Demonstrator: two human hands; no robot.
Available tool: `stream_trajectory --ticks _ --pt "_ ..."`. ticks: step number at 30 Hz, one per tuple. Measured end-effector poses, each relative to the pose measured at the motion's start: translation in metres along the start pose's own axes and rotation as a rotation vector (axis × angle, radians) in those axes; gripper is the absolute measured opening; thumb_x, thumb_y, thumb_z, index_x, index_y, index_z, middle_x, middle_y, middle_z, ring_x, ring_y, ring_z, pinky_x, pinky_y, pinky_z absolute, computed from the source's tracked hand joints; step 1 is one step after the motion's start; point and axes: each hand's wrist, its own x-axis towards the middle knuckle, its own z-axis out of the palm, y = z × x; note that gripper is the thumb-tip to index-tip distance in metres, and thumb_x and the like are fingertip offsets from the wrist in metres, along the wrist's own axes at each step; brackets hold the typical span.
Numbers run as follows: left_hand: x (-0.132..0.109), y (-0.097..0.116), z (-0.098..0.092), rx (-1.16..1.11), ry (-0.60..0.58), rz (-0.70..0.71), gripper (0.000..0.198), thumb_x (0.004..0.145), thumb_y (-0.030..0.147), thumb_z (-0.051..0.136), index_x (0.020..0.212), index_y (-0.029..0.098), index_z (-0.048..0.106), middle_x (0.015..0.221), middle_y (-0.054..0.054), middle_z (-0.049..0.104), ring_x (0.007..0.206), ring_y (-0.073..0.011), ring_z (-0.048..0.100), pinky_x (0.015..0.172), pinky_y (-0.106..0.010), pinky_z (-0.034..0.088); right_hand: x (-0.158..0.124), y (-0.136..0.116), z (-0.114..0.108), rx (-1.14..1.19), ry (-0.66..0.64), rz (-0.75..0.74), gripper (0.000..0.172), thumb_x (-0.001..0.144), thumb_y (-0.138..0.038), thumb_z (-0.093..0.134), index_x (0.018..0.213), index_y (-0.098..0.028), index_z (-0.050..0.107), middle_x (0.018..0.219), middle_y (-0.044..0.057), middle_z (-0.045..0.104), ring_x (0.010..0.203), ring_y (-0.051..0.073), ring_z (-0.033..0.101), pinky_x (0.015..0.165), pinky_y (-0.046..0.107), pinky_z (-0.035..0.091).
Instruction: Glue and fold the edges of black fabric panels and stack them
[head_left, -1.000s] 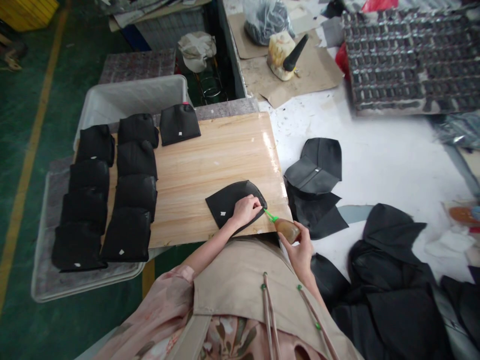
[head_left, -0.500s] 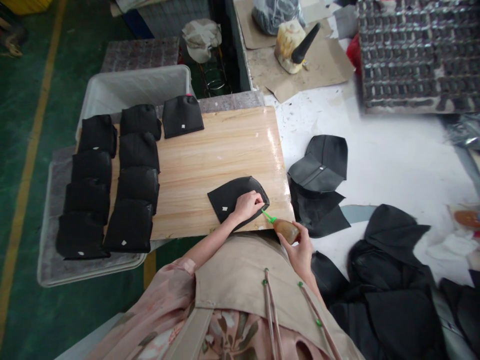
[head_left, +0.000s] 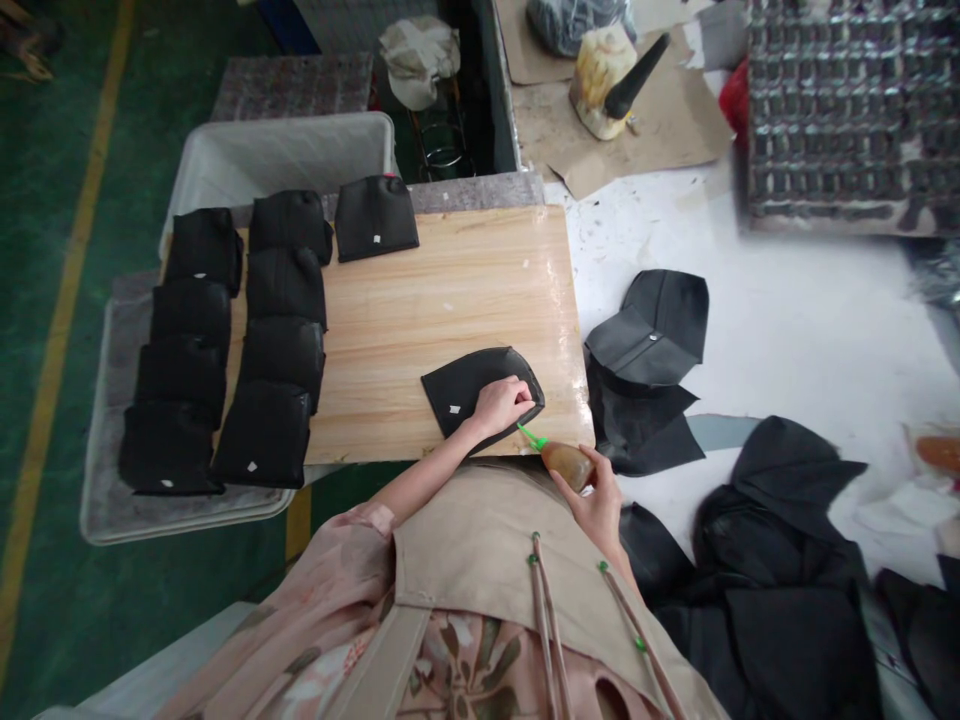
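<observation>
A flat black leather-like piece with a small white tag lies near the front right of the wooden board. My left hand rests on it, fingers curled and pinching near its right edge. What exactly the fingertips grip is partly hidden. Held in my right hand is a squeeze bottle of brownish liquid with a green nozzle. The nozzle tip points up and left, at the piece's lower edge just below my left hand.
Several black pieces lie in overlapping rows on the board's left, above plastic bins. On the white table, black pieces lie right of the board, with a larger heap nearer me. A stained container with a black-handled tool stands behind.
The bottle's nozzle has shifted slightly left and down along the piece's lower edge. My left hand keeps its place on the piece. The whole view has shifted a little.
</observation>
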Motion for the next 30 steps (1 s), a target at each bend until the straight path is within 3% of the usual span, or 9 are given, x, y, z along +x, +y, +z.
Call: stream_trajectory --ticks 30 --pt "0.0 0.004 -0.005 -0.027 -0.006 -0.027 0.009 0.083 0.029 0.07 0.078 0.02 0.069 0.082 0.0 0.065 0.073 -0.0133 0.061 0.063 -0.024 0.042 0.004 -0.014 0.009 -0.013 -0.249 -0.143 0.047 0.082 -0.045 0.068 0.12 -0.02 0.056 0.101 0.009 0.066 0.075 0.022 0.061 0.064 0.033 0.049"
